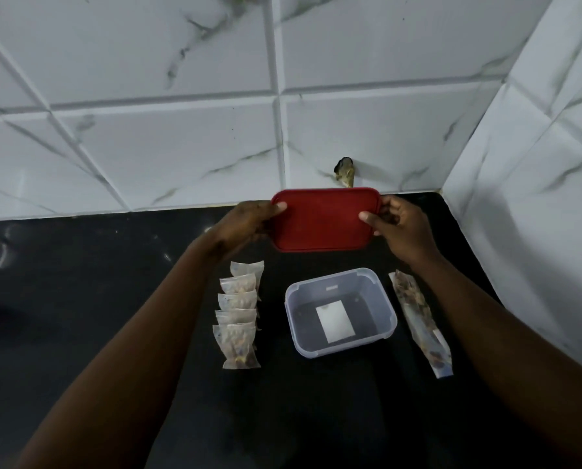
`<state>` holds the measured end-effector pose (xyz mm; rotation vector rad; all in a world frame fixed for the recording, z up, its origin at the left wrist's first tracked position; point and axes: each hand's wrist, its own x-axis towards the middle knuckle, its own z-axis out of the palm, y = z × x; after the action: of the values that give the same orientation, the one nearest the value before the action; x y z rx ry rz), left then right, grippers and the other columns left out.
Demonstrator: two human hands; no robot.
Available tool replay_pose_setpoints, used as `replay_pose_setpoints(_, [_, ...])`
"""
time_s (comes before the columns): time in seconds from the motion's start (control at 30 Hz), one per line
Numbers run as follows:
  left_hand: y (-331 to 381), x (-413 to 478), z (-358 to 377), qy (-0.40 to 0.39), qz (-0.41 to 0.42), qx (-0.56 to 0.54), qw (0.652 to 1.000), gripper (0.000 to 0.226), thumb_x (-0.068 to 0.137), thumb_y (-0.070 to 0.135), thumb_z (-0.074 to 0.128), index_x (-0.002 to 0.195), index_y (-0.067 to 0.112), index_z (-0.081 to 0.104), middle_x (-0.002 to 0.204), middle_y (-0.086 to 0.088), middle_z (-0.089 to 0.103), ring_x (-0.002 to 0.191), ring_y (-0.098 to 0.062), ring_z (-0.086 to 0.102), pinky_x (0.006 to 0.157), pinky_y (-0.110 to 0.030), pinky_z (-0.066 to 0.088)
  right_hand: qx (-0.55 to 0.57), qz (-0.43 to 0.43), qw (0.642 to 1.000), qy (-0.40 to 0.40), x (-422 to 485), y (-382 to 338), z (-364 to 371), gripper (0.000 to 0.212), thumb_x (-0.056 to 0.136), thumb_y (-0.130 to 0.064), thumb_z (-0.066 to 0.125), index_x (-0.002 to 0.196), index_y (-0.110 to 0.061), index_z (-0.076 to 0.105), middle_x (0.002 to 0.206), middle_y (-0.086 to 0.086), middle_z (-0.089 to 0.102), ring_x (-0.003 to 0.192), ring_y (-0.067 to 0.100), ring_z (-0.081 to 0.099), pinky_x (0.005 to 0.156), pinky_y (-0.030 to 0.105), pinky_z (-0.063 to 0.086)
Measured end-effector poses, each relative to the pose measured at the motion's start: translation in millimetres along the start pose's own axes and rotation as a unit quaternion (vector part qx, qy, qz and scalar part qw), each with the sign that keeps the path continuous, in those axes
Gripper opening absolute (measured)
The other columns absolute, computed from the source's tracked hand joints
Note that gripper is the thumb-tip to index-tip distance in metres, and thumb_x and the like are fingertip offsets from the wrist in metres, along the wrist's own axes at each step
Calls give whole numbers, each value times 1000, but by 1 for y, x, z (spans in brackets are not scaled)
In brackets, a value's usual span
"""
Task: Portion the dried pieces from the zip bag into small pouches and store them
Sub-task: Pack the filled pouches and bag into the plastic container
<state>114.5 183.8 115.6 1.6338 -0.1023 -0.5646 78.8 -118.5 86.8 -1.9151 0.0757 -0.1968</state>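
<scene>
Head view: left hand [249,221] and right hand [401,228] pinch red lid [325,220] by its ends, above counter [113,299]. Open tub [340,313] below, filled pouches [237,313] left, zip bag [420,321] right.

A glossy black stone countertop [80,299] fills the lower half of the frame, with faint light reflections at its left edge. Behind it, across the top, rises a wall of large white square tiles with grey marble veining [147,147]. A second white tiled wall [536,198] meets it at the right, forming a corner. Low on the back wall, just right of centre, is a small dark ragged hole [344,170].
</scene>
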Motion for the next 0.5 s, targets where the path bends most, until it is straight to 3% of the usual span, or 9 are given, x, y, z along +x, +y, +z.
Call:
replay_pose_setpoints(0.07, [-14, 10, -5, 62, 18, -10, 998, 17, 102, 17, 62, 112, 8, 72, 103, -7, 76, 93, -18, 72, 88, -33, 60, 2, 25, 1000, 5, 10, 3, 5, 17, 86, -27, 81, 98, -25, 70, 93, 0, 75, 77, 19, 73, 65, 28, 62])
replay_pose_setpoints(0.17, [-36, 27, -3, 169, 0, 24, 985, 17, 100, 12, 66, 114, 12, 76, 93, -3, 78, 78, -16, 69, 70, -28, 58, -5, 80, 997, 7, 24, 15, 16, 28, 86, -23, 82, 111, -19, 72, 95, -2, 71, 70, 11, 69, 56, 20, 57])
replay_pose_setpoints(0.27, [-59, 43, 0, 255, -41, 86, 962, 29, 92, 14, 77, 121, 14, 76, 95, -3, 78, 81, -21, 73, 81, -36, 62, -10, 158, 987, -20, 37, 35, 24, 33, 87, -14, 80, 119, -11, 73, 100, 2, 74, 83, 12, 71, 62, 23, 57])
replay_pose_setpoints(0.37, [-77, 50, 8, 252, -86, 155, 951, 31, 90, 9, 74, 120, 13, 76, 102, -11, 78, 93, -28, 76, 93, -44, 62, -23, 218, 975, -42, 42, 54, 31, 29, 87, -9, 78, 116, -10, 73, 103, 5, 76, 88, 14, 72, 65, 23, 58])
replay_pose_setpoints(0.5, [-93, 56, 18, 222, -138, 237, 936, 26, 88, -1, 66, 109, 6, 79, 90, -15, 76, 71, -26, 71, 82, -35, 63, -39, 256, 964, -56, 44, 71, 39, 27, 87, -1, 75, 113, -10, 74, 102, 6, 76, 89, 15, 73, 65, 23, 58])
